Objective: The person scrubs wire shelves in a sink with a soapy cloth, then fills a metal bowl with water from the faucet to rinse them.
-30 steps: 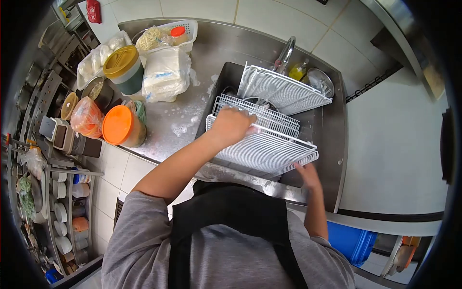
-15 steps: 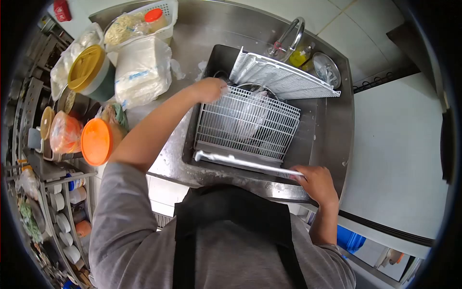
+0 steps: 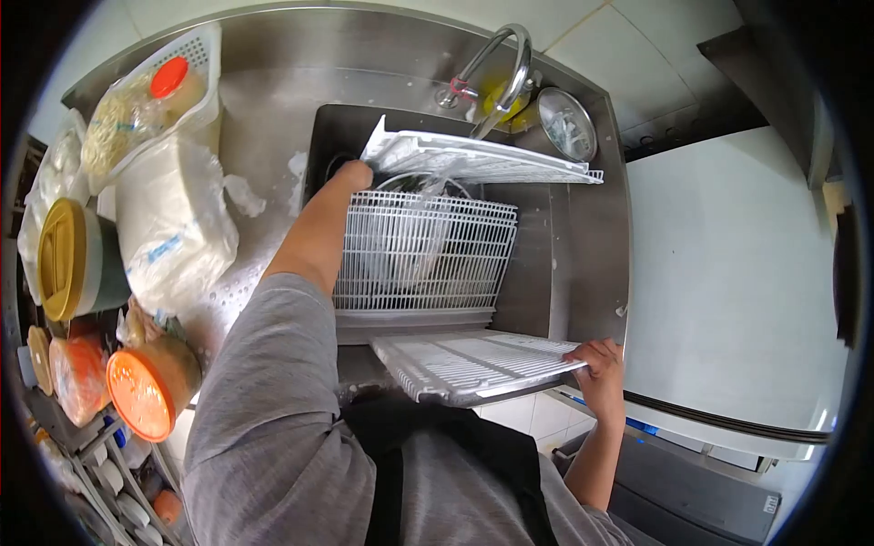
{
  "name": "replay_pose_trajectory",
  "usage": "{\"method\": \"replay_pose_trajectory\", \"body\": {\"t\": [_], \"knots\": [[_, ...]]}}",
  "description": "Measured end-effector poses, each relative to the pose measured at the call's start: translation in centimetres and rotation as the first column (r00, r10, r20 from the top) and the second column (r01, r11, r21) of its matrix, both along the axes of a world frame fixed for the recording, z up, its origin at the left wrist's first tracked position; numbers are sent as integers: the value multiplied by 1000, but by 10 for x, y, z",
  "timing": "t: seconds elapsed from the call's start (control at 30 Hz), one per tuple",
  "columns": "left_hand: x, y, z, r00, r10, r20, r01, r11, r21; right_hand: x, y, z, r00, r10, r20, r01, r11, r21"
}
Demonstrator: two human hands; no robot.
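My right hand (image 3: 599,362) is closed on the right end of a white wire rack (image 3: 482,357), which lies tilted over the sink's front edge. My left hand (image 3: 353,175) is at the sink's back left, beside the left end of another white rack (image 3: 482,156) leaning at the back; its fingers are mostly hidden. Between these two, a third white rack (image 3: 423,246) slopes inside the dark sink basin (image 3: 339,123). Water runs from the curved faucet (image 3: 521,64) onto the racks.
On the left counter are a wrapped white package (image 3: 173,218), a white basket (image 3: 208,55), an orange-lidded tub (image 3: 146,391) and a yellow-lidded container (image 3: 64,259). A metal bowl (image 3: 566,126) sits behind the sink. A white surface (image 3: 728,273) is at right.
The front rack has come away from the middle one and tipped flatter toward me, held by my right hand. My left hand has moved from the middle rack to the back left. The view has shifted.
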State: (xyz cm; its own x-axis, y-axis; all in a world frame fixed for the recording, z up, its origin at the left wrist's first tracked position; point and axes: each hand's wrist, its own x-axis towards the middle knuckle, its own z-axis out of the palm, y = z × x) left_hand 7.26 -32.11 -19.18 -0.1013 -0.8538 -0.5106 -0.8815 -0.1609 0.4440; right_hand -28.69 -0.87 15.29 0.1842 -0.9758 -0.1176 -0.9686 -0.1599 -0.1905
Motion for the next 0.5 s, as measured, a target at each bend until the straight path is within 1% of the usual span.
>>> {"method": "replay_pose_trajectory", "body": {"t": [0.03, 0.07, 0.1, 0.13, 0.17, 0.2, 0.23, 0.27, 0.33, 0.37, 0.43, 0.47, 0.5], "knots": [[1, 0, 1, 982, -23, 185, 38, 996, -79, 1, -2, -1, 1000, -1, 8, 1, 1000, -5], [-2, 10, -5, 983, -30, 180, 45, 996, -82, 1, -3, -2, 1000, -8, 3, 8, 1000, -8], [-1, 17, -20, 915, 246, 321, -95, 903, -419, 1, -5, -3, 1000, -12, 6, 12, 1000, -9], [7, 15, -32, 854, 384, 350, -123, 804, -581, 1, -5, -3, 1000, -17, 10, 18, 1000, -10], [15, 11, -47, 782, 524, 337, -141, 676, -723, 2, -6, -4, 1000, -26, 7, 27, 1000, -16], [31, -2, -67, 878, 205, 433, -25, 922, -386, 3, -8, -5, 1000, -23, 5, 23, 1000, -17], [37, -13, -75, 910, -139, 392, 148, 989, 8, 5, -9, -5, 1000, -19, 3, 20, 1000, -18], [34, -16, -72, 910, -142, 390, 156, 988, -2, 7, -10, -5, 1000, -27, 0, 27, 999, -27], [35, -9, -59, 944, 91, 318, -74, 995, -64, 13, -13, -6, 1000, 1, 6, 0, 999, -37], [34, -7, -50, 944, 93, 316, -74, 995, -71, 16, -15, -6, 1000, 1, 5, -1, 999, -43], [24, 1, -29, 933, 304, 191, -248, 930, -270, 23, -17, -7, 1000, 4, 13, -3, 999, -49], [20, 7, -9, 933, 304, 193, -248, 931, -268, 24, -18, -8, 1000, 5, 15, -4, 999, -46], [16, 13, 15, 947, 224, 232, -136, 930, -341, 25, -19, -11, 1000, 23, 8, -23, 998, -61]]}}
